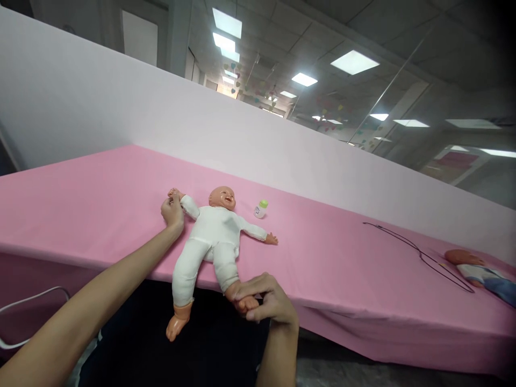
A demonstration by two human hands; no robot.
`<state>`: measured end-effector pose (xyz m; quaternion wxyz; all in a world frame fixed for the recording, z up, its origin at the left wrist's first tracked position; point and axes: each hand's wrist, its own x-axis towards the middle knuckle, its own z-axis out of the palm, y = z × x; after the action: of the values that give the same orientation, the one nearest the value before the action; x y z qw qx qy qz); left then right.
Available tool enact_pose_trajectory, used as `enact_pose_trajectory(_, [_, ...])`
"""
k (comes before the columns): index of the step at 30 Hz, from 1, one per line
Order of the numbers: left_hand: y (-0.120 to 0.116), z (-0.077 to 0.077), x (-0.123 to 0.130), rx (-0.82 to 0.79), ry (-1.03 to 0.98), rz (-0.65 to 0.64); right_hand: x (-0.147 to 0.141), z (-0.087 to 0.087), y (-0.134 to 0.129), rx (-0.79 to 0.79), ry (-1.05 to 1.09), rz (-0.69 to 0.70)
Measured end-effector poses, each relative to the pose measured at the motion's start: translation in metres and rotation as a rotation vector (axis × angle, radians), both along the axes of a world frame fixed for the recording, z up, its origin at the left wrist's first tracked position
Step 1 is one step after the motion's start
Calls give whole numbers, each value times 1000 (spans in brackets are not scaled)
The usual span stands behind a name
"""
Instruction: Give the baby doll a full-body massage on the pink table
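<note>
A baby doll [215, 226] with a white cloth body lies on its back on the pink-covered table [322, 252], its legs hanging over the front edge. My left hand [173, 211] is closed around the doll's hand at the left. At the doll's other side, my right hand [268, 298] grips its foot, fingers over the top and thumb by the toes. The doll's free arm stretches out to the right. Beyond that arm stands a small clear bottle [261, 209] with a green cap.
A thin black cord [415, 247] lies looped on the right of the table. Another doll [479, 271] in blue and white lies at the far right. A white partition [242, 140] runs along the back. A white cable [32, 301] hangs at the lower left.
</note>
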<state>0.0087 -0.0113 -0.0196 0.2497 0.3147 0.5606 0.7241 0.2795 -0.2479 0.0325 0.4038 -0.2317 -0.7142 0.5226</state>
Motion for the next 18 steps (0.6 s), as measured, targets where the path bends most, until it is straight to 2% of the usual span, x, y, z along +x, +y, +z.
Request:
enact_pose_trajectory(2, [-7,6,5,102,60,-17,-9,3,7,-35,59,-195])
enact_pose_trajectory(5, [-22,11,12,331,340,-160,-28,6,27,-61,121,-506])
enact_pose_trajectory(7, [-29,10,15,405,573,-282,-44,6,46,-65,133,-570])
enact_pose_trajectory(10, [-32,6,15,428,786,-369,-60,7,64,-66,121,-536])
enact_pose_trajectory(12, [-31,7,14,408,709,-349,-62,10,64,-63,110,-532])
enact_pose_trajectory(15, [-22,9,12,332,421,-217,-48,12,44,-83,101,-466])
enact_pose_trajectory(18, [-7,6,6,160,160,-60,-22,6,17,-54,133,-241])
